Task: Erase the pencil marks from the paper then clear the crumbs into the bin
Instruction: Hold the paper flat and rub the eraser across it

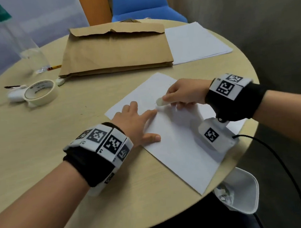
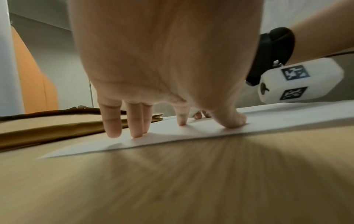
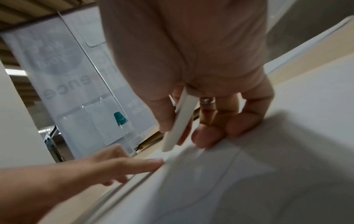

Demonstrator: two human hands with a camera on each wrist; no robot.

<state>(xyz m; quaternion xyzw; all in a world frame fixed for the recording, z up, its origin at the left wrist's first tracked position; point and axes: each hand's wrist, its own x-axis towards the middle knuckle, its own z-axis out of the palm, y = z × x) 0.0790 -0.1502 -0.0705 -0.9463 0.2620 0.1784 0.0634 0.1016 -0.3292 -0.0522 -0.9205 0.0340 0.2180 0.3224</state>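
A white sheet of paper [image 1: 177, 144] lies slantwise on the round wooden table [image 1: 41, 149]. My left hand [image 1: 135, 120] presses flat on the sheet's left edge with spread, straight fingers [image 2: 113, 130]. My right hand [image 1: 179, 95] pinches a white eraser [image 1: 160, 101] whose tip rests on the upper part of the paper. In the right wrist view the eraser [image 3: 180, 121] sits between thumb and fingers, its tip touching the paper [image 3: 249, 174]. Pencil marks are too faint to make out. A white bin [image 1: 242, 191] stands below the table's near right edge.
A brown paper bag [image 1: 115, 48] lies flat at the back, beside a stack of white sheets [image 1: 194, 42]. A roll of masking tape [image 1: 40, 92], a small white object [image 1: 16, 94], a clear bottle [image 1: 27, 44] and a pencil [image 1: 54, 67] sit at left. A black cable [image 1: 279, 163] hangs at right.
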